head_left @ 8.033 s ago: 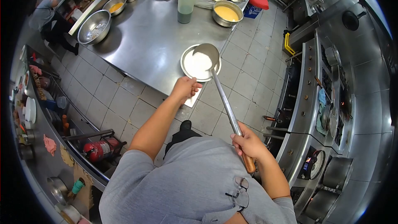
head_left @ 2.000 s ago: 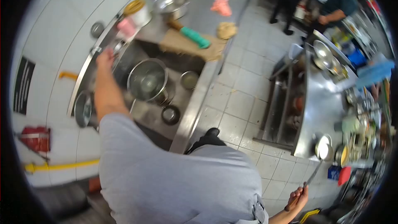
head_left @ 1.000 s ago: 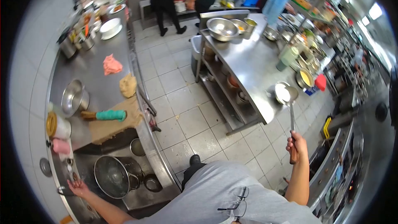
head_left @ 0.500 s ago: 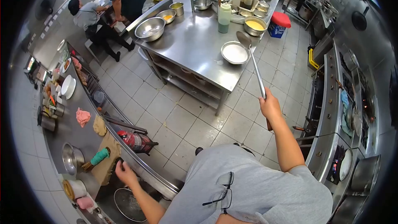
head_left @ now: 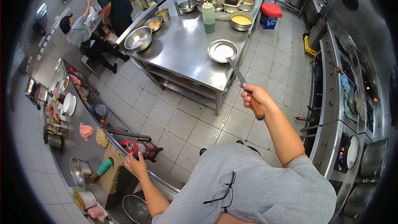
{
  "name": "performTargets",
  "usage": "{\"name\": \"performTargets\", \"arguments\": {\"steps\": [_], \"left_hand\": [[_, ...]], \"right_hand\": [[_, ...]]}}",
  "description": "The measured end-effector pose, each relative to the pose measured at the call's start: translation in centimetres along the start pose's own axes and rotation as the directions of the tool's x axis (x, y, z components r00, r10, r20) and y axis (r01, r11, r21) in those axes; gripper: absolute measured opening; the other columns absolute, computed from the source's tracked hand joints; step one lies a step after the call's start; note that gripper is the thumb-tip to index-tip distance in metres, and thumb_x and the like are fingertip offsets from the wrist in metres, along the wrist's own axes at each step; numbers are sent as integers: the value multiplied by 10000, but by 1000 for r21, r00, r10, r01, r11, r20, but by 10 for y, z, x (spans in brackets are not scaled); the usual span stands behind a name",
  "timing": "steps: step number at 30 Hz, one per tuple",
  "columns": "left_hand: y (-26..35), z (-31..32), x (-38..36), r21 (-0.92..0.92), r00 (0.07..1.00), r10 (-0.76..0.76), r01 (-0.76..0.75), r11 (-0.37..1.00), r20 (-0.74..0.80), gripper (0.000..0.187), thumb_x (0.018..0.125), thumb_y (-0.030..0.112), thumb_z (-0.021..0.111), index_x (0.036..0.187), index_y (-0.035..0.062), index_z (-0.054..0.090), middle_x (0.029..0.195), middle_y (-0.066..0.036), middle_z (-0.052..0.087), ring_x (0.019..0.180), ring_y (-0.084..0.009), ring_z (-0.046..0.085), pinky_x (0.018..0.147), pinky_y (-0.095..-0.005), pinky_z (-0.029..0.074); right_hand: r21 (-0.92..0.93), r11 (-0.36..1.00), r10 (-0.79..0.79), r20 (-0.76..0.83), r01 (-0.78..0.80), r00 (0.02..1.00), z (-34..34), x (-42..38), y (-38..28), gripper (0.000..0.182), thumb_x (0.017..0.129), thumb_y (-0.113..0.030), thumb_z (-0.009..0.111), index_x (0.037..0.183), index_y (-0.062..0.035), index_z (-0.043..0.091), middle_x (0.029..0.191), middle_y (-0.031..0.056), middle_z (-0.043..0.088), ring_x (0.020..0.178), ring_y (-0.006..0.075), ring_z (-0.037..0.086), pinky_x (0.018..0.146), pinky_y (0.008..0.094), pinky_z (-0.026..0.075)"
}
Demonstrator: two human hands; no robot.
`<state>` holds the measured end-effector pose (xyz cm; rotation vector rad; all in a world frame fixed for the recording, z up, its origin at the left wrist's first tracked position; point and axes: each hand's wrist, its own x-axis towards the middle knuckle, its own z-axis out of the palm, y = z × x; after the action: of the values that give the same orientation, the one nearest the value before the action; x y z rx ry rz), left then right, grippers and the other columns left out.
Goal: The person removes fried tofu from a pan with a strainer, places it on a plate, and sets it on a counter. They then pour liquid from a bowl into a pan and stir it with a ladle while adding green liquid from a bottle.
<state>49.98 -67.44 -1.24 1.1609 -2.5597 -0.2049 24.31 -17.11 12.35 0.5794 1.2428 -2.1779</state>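
left hand (head_left: 136, 165): arm out low, fingers bent by counter (head_left: 78, 149) edge, can't tell if holding anything | pot (head_left: 137, 209) below left hand: cut off at bottom | bowl (head_left: 211, 52) of white liquid (head_left: 223, 51): on table (head_left: 174, 49), ahead-left of right hand | ladle (head_left: 236, 71): slants into bowl, head hidden | right hand (head_left: 256, 96): arm extended, gripping ladle handle

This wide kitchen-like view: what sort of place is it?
Probably a restaurant or other commercial kitchen. A long stainless-steel cooking range stands on the picture's right, a shiny grey metal worktable bears round silver bowls, and the right hand grips a wooden-handled steel ladle.
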Motion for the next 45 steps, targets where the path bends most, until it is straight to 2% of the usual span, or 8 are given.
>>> {"name": "performTargets", "arguments": {"steps": [5, 12, 15, 23, 28, 31, 37, 45], "left_hand": [[-10, 9, 2, -28, 999, 33, -34, 999, -29, 412, 800, 381, 685, 1077, 75, 674, 1233, -73, 592, 1266, -311, 397, 1032, -473, 347], [-12, 12, 2, -16, 998, 29, -30, 999, -60, 364, 799, 362, 688, 1011, 66, 697, 1209, -80, 607, 1258, -317, 405, 1039, -454, 348], [-10, 11, 3, -25, 998, 25, -27, 999, -52, 352, 797, 355, 690, 998, 66, 700, 1205, -79, 609, 1260, -322, 404, 1042, -453, 346], [-6, 4, 3, -28, 999, 26, -27, 999, -32, 305, 780, 333, 696, 969, 94, 709, 1213, -56, 605, 1272, -316, 398, 1030, -482, 346], [-6, 8, 2, -41, 997, -60, 58, 997, -39, 301, 769, 332, 699, 960, 99, 707, 1223, -50, 596, 1288, -321, 379, 1014, -509, 340], [-5, 5, 1, -40, 998, -56, 54, 998, -30, 311, 770, 335, 705, 968, 95, 702, 1222, -49, 594, 1297, -319, 368, 1016, -520, 330], [-5, 6, 2, -39, 998, -57, 57, 998, -6, 314, 773, 335, 708, 977, 97, 699, 1228, -44, 588, 1301, -319, 360, 1022, -520, 324], [-4, 6, 2, -34, 997, -72, 72, 997, -1, 310, 779, 331, 699, 975, 90, 702, 1211, -40, 591, 1298, -320, 364, 1019, -524, 330]], "right_hand": [[19, 1000, 8, 28, -9, 1000, 2, -6, -7, 124, 982, -211, 500, 1010, -91, 484, 666, -16, 487, 492, 60, 410, 437, 227, 356], [-520, 835, -252, -71, 180, 965, -18, 9, 17, 130, 956, -189, 528, 984, -73, 476, 644, -3, 488, 444, 90, 465, 401, 254, 398], [-640, 739, -337, -81, 211, 938, -30, 16, 23, 327, 937, -193, 543, 1199, -3, 504, 667, 41, 521, 441, 134, 504, 406, 299, 445], [-965, 94, -719, 104, 244, 687, -71, 50, 46, 353, 904, -198, 578, 1208, -28, 524, 700, 71, 565, 520, 174, 578, 456, 319, 494], [-560, 821, -194, -86, 113, 977, -21, 17, 20, 231, 945, -208, 542, 1121, -67, 495, 668, 34, 517, 497, 135, 507, 455, 311, 446], [-285, 955, -113, -85, 85, 990, -9, 6, 8, 175, 964, -234, 513, 1068, -94, 496, 654, -2, 491, 470, 97, 437, 438, 251, 376], [29, 999, 15, 65, -17, 998, -10, -4, -17, 223, 982, -264, 505, 1113, -84, 517, 670, -25, 482, 482, 39, 410, 454, 230, 364], [-419, 893, -207, -60, 163, 977, -12, 2, 6, 154, 962, -209, 519, 1045, -87, 476, 647, -5, 495, 438, 89, 459, 403, 255, 391]]}}
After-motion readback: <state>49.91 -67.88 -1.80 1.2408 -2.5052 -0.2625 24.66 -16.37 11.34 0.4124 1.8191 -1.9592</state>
